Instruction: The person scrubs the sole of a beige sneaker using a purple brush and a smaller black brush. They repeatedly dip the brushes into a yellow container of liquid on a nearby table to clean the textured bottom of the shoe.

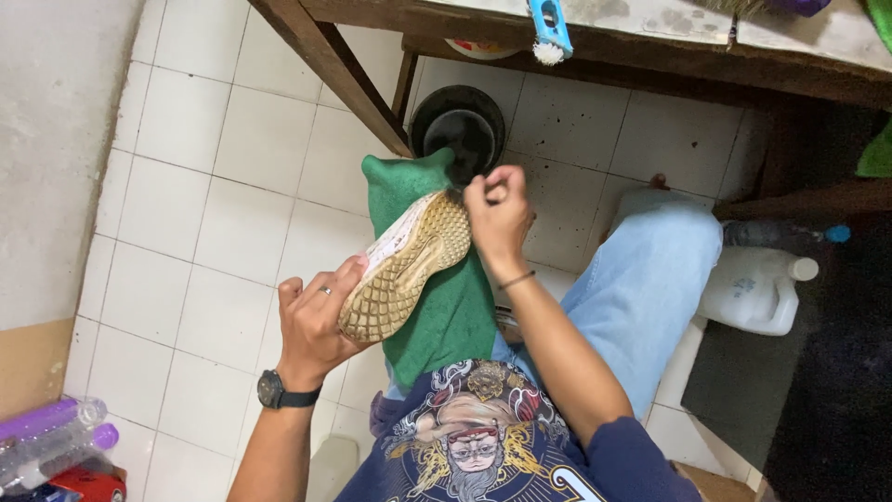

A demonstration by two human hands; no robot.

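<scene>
Left hand (316,321): you're gripping the shoe (409,265) heel at 7 o'clock.
Right hand (497,209): you're apparently pinching the green cloth (446,316) at 1 o'clock.

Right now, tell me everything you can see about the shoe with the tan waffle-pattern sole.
The shoe with the tan waffle-pattern sole is turned sole up toward the camera, lying diagonally. The rubbery-looking sole is yellowed and covered in a small grid tread; a strip of whitish side shows along its upper-left edge. The left hand grips its near end, while the right hand pinches at its far end. A green cloth lies under and behind it, draped over the person's lap.
</scene>
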